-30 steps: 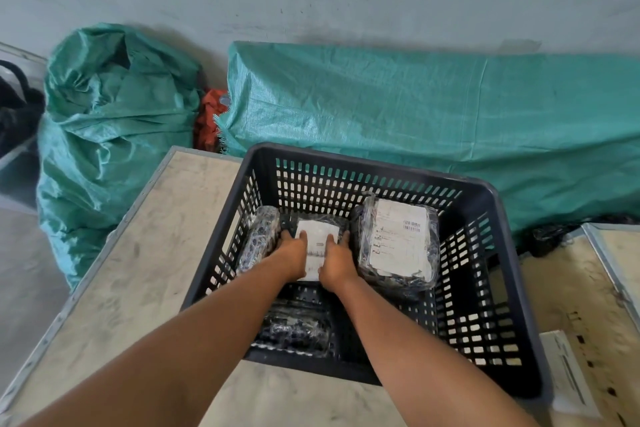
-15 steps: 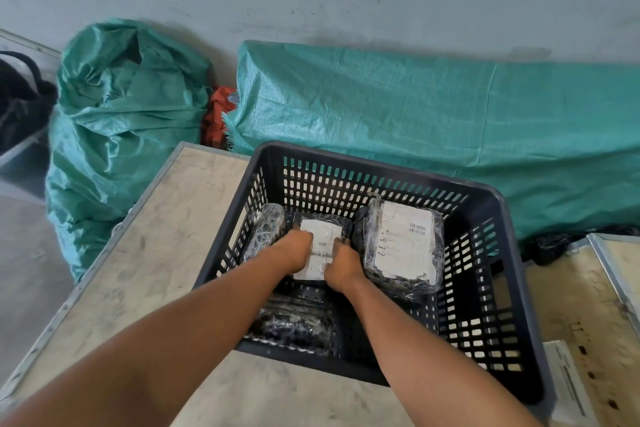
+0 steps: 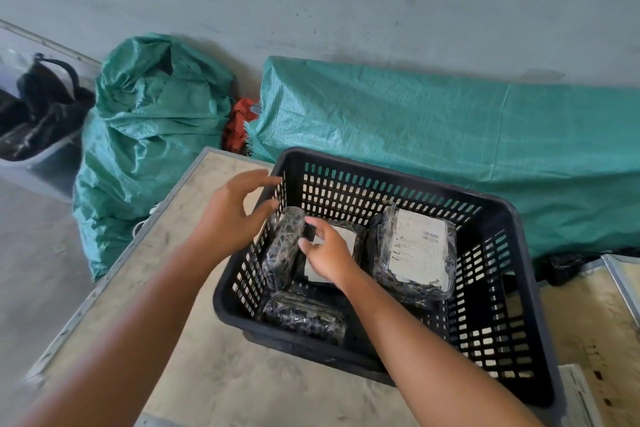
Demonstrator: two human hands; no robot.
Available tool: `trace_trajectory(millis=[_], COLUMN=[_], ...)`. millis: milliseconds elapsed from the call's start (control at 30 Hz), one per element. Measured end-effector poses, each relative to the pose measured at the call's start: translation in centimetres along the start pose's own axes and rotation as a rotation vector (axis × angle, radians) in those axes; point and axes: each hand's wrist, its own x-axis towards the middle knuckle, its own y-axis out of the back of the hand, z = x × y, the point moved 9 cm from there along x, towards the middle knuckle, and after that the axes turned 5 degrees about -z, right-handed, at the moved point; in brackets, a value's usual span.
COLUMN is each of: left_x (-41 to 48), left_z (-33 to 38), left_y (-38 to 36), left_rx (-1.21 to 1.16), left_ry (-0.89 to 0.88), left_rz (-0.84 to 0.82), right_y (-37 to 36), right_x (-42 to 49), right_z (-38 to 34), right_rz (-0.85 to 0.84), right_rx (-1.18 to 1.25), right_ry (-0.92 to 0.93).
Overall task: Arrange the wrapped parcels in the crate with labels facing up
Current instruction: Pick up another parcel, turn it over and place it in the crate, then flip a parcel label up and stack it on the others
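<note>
Black-wrapped middle parcel (image 3: 341, 246) now released label-up: left hand (image 3: 232, 218) lifted clear, open and empty, right hand (image 3: 329, 253) loosely open on it.

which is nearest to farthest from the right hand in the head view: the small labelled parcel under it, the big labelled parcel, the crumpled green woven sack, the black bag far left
1. Small labelled parcel, directly under the right hand.
2. Big clear-wrapped labelled parcel, to its right in the black slotted plastic crate.
3. Crumpled green woven sack, on the floor to the left, outside the crate.
4. Black bag, far left.

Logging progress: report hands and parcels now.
Left hand open above black slatted plastic crate. Right hand on middle labelled parcel. Two film-wrapped parcels show no label.
</note>
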Motion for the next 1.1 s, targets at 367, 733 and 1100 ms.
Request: trace_trajectory(millis=[367,733,1100], left_x=[-4.9,-4.0,-4.3], left_z=[-6.6,-7.7,-7.1], left_y=[-3.2,-3.7,-3.8], left_rx=[-0.22,-0.188,-0.209], left_ry=[0.201,0.199,0.206], left_rz=[-0.169,-0.206,-0.186], right_y=[-4.8,-1.6,6.2], right_x=[-0.6,0.1,-3.3], right_z=[-0.2,1.2,-2.0], right_rz=[-0.135,0.032,0.144], right_rx=[-0.139,0.074,0.016], right_ry=[0.164,0.111,0.173])
